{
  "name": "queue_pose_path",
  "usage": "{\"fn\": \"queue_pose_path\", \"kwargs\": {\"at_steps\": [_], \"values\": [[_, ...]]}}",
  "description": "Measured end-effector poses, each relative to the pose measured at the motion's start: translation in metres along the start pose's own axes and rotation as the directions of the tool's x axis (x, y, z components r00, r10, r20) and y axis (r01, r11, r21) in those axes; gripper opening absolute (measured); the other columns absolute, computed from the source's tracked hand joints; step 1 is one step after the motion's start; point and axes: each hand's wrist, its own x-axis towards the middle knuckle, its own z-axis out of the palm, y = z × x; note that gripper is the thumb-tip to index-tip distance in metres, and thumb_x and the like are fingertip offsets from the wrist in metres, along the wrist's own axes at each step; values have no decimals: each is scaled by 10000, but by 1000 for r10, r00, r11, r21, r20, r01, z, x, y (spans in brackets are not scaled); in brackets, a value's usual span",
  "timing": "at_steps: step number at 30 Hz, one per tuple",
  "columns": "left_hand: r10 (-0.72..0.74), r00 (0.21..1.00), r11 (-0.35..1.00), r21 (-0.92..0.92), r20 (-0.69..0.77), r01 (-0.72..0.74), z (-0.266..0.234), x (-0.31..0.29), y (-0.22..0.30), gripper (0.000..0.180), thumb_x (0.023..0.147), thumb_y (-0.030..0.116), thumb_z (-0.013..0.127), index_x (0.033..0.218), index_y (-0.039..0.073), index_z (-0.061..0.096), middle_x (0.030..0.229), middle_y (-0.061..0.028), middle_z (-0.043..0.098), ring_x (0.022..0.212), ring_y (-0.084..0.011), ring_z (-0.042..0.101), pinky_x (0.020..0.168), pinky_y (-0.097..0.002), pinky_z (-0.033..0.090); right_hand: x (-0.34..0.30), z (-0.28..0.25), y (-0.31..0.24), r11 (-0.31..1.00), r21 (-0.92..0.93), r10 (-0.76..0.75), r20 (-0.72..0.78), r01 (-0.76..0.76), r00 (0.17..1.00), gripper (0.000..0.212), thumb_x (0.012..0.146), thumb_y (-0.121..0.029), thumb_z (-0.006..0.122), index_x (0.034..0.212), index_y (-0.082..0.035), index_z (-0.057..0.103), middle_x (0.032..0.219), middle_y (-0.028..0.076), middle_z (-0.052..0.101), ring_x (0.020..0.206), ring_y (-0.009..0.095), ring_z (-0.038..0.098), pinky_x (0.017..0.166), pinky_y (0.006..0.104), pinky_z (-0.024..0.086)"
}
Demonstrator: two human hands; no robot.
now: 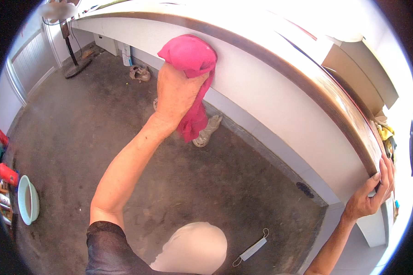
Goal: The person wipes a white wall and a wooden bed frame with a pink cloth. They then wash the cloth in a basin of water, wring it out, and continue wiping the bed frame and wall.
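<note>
A crumpled pink-red cloth (186,54) is bunched in my left hand (176,94), whose fingers are closed round it. The cloth lies against the white front panel (270,91) just below the brown counter edge (280,59), and its loose end hangs down past my wrist. Far to the right, my right hand (369,197) grips the counter's end corner. Its thumb is on the near side and its fingers are laid over the top; part of the fingers is lost in glare.
Beneath the counter are beige shoes (208,132) and another shoe (140,73). A face mask (253,250) lies on the dark floor near my knee (195,245). At left stand a pale basin (28,200) and a red bottle (7,174); a fan (69,46) is farther back. An open cardboard box (360,68) sits on the counter.
</note>
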Motion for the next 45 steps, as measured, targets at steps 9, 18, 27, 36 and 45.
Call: {"fn": "queue_pose_path", "kwargs": {"at_steps": [9, 18, 27, 36, 45], "values": [[-78, 996, 996, 46, -42, 80, -14, 29, -11, 295, 815, 288, 690, 962, 32, 683, 872, -163, 703, 852, -348, 679, 740, -413, 510, 0, 2, -3, 999, 14, 29, -1, -29, 1000, 248, 958, -11, 453, 1148, 0, 612, 1204, 134, 647, 1180, 282, 563, 1085, 453, 348], [-8, 999, 999, 49, -36, 10, -3, 16, 2, 265, 811, 220, 735, 991, 32, 684, 910, -114, 710, 872, -232, 683, 788, -367, 504, 1, -4, 0, 1000, -8, -2, 8, 2, 1000, 252, 955, -7, 460, 1158, -11, 610, 1207, 132, 647, 1185, 280, 561, 1084, 449, 347], [5, 1000, 1000, -4, -24, -5, 1, 5, 1, 272, 831, 255, 719, 972, 28, 668, 926, -119, 697, 896, -240, 672, 811, -364, 497, 0, -2, -3, 999, -23, 23, -1, -23, 1000, 246, 959, -31, 465, 1148, -17, 621, 1209, 120, 650, 1183, 272, 559, 1081, 436, 345], [-92, 991, 993, 63, -99, 98, -14, 34, -14, 297, 814, 289, 704, 970, 37, 681, 908, -174, 696, 890, -354, 662, 788, -419, 494, 1, -2, -4, 999, -25, 32, -2, -32, 999, 251, 950, -20, 466, 1146, -12, 622, 1203, 114, 654, 1184, 279, 558, 1077, 437, 343], [144, 970, 986, 113, -194, -123, 11, 2, 5, 236, 871, 243, 703, 974, 34, 665, 926, -141, 673, 887, -313, 642, 828, -400, 477, 1, -2, -4, 998, -60, 21, 22, -19, 1000, 252, 953, -43, 459, 1140, -18, 626, 1193, 115, 660, 1193, 290, 555, 1074, 440, 337]]}}
